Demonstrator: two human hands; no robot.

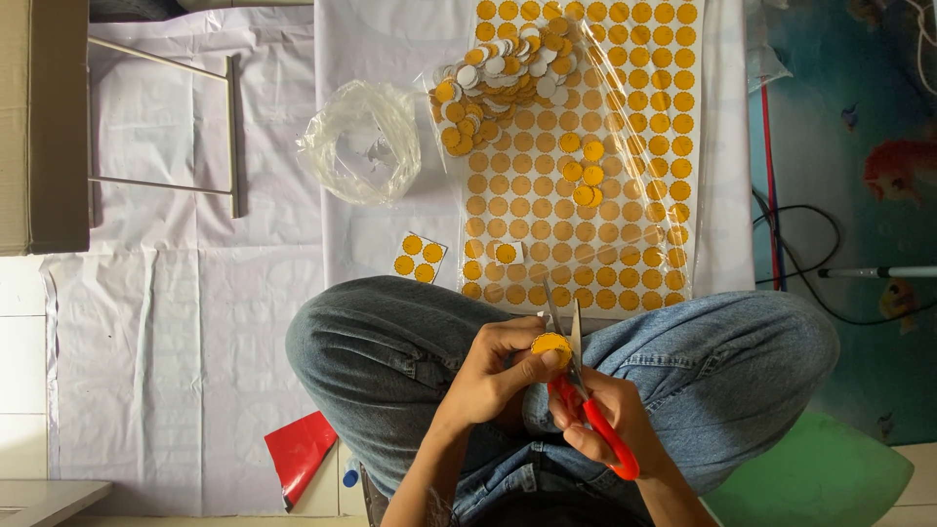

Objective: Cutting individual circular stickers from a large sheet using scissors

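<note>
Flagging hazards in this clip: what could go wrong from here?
The left hand pinches a small yellow disc right at the open blades of the red-handled scissors in the right hand, so fingertips could get nicked. A slip could also cut into the disc's scalloped edge.

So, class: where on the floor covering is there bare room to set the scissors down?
Bare white sheet lies left of the knee, below the metal frame. Crowded: sticker sheet, disc pile and plastic bag ahead.
</note>
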